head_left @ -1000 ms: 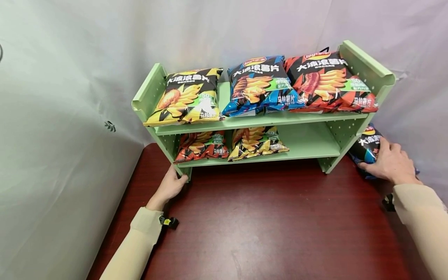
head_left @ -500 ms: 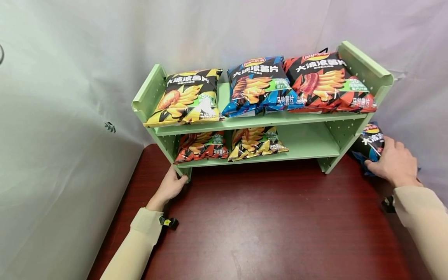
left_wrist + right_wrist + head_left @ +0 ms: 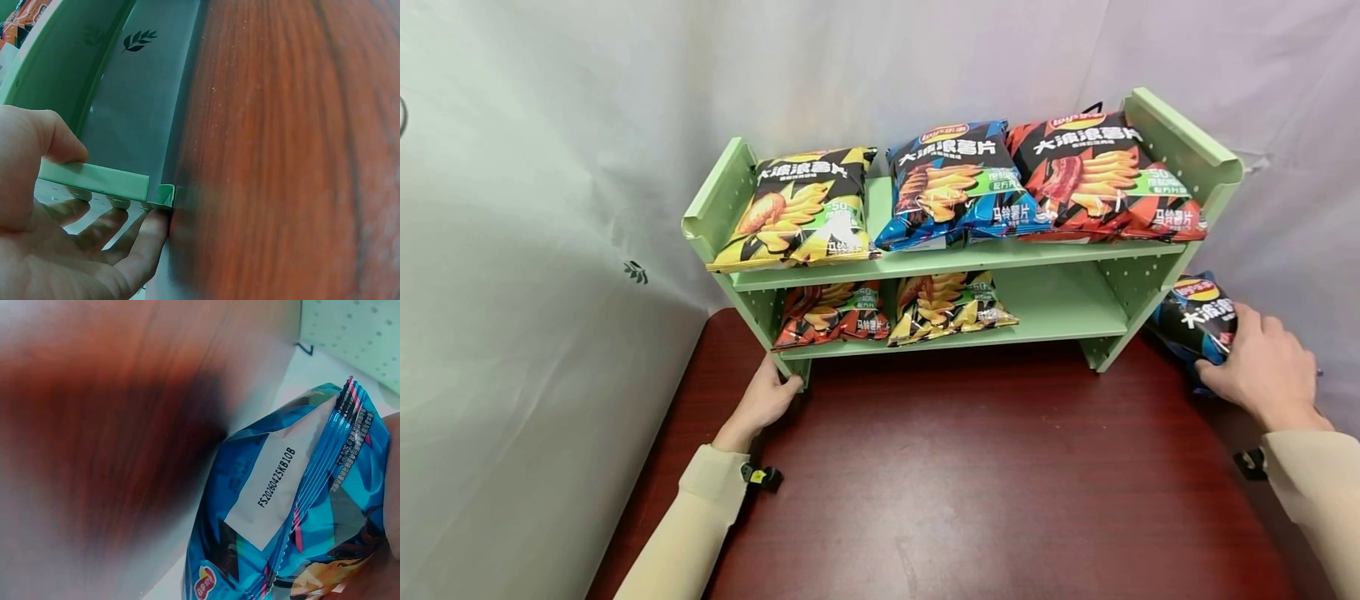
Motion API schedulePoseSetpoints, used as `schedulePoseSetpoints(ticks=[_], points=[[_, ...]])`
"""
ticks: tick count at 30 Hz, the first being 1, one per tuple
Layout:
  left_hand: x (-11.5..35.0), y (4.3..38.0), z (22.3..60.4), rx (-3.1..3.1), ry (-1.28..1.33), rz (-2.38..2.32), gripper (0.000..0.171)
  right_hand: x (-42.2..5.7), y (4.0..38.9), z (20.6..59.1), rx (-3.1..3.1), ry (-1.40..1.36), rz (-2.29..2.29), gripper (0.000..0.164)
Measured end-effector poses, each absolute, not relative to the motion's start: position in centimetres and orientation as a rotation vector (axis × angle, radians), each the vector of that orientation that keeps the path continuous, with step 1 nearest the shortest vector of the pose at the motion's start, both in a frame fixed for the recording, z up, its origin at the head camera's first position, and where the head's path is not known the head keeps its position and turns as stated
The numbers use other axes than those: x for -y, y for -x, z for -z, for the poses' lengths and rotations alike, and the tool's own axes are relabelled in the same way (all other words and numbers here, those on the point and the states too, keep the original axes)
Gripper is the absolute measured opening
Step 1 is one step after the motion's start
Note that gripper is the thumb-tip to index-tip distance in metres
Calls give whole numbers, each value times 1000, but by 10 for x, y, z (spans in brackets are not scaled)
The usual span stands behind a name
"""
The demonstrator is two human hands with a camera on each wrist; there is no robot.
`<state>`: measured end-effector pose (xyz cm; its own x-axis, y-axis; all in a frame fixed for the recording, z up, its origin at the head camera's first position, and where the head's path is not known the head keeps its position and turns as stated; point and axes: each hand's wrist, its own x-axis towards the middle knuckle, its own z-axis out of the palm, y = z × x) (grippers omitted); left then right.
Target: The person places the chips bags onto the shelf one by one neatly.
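My left hand [image 3: 766, 398] grips the lower left leg of a light green two-tier shelf [image 3: 970, 262]. In the left wrist view, the thumb lies on one side of the green leg panel [image 3: 100, 179] and the fingers curl behind the other. Off the shelf's right end, my right hand [image 3: 1270, 362] holds a blue and black bag of potato chips [image 3: 1197, 315], its thumb toward the shelf. The right wrist view shows the bag's crimped seam and a white date panel, with only the edge of the hand visible; most fingers are hidden.
Yellow [image 3: 801, 204], blue [image 3: 958, 187] and red [image 3: 1105, 179] chip bags stand on the upper tier. Below, a red bag [image 3: 835, 315] and a yellow bag [image 3: 951, 308] sit left of centre. The dark red table [image 3: 970, 475] meets pale curtains [image 3: 587, 208].
My right hand has shifted right and nearer to me with the blue chip bag, whose front has tilted into fuller view. The left hand keeps its grip on the shelf leg.
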<state>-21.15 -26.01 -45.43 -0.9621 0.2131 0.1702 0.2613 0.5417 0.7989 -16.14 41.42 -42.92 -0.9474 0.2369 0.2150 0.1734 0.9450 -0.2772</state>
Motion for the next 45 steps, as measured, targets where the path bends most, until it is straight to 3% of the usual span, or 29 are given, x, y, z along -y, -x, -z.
schedulePoseSetpoints(ticks=[10,17,27,34,45], points=[[253,206,440,2721,427,1440,82,-396,118,431,2825,314,-310,102],[248,193,423,2740,392,1455,70,-376,85,431,2837,326,-269,110],[247,192,421,2729,392,1438,73,-339,42,426,2875,323,-225,120],[248,194,427,2741,362,1450,71,-303,17,427,2805,51,-232,118],[245,195,421,2722,432,1453,78,-236,9,434,2689,-293,-247,112]])
